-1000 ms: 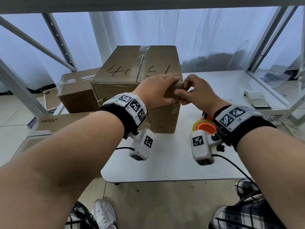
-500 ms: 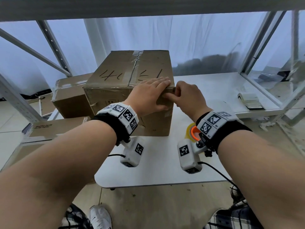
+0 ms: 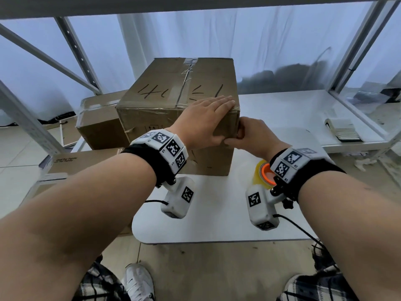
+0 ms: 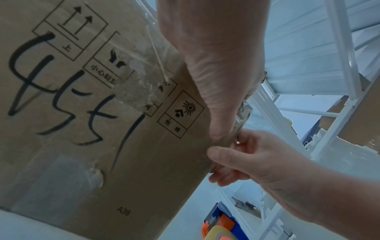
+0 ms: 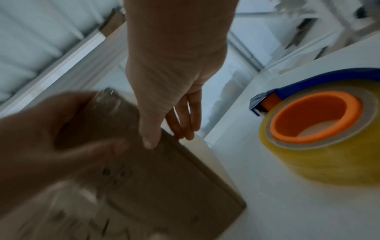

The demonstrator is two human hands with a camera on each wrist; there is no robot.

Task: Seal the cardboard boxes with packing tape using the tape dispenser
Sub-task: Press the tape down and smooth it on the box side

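A brown cardboard box (image 3: pixel 165 105) with black marker writing stands on the white table (image 3: pixel 217 213); old clear tape runs along its top seam. My left hand (image 3: pixel 208 118) lies flat on the box's top right corner, with the thumb (image 4: pixel 218 113) down the front face. At the box's right front edge my right hand (image 3: pixel 245 135) pinches a crinkled strip of clear tape (image 4: pixel 242 113) between thumb and fingers. The tape dispenser (image 5: pixel 318 129), blue with an orange hub and a yellowish roll, sits on the table beneath my right wrist, with no hand on it.
A second taped box (image 3: pixel 97 127) stands behind and to the left, and flat cardboard (image 3: pixel 76 166) lies lower left. A stack of papers (image 3: pixel 342 131) rests on the right shelf. Metal rack posts (image 3: pixel 351 61) frame both sides.
My right hand has slid from the box's top corner down its right front edge. My left hand's fingers have moved further onto the top and lie flatter.
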